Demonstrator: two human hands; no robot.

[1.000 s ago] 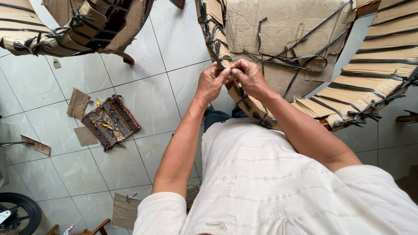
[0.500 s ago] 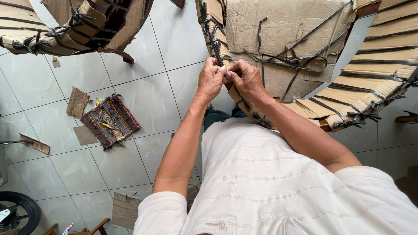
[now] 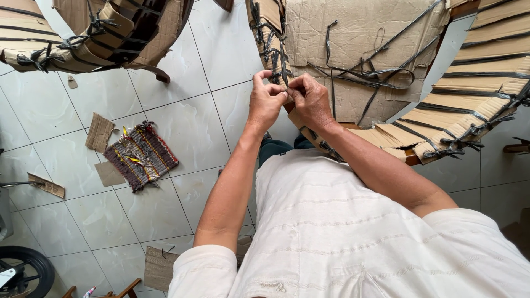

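Head view | left hand, right hand pinch black strap | cardboard edge

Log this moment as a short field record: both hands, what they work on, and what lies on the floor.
left hand: fingers pinched at the dark plastic strap, thumb raised
right hand: closed on the same strap, touching the left hand
work piece: cardboard-wrapped curved furniture frame bound with dark straps
floor: white tiled floor
floor items: small striped woven mat, left of the arms; brown cardboard scraps beside it
lower left corner: black tyre
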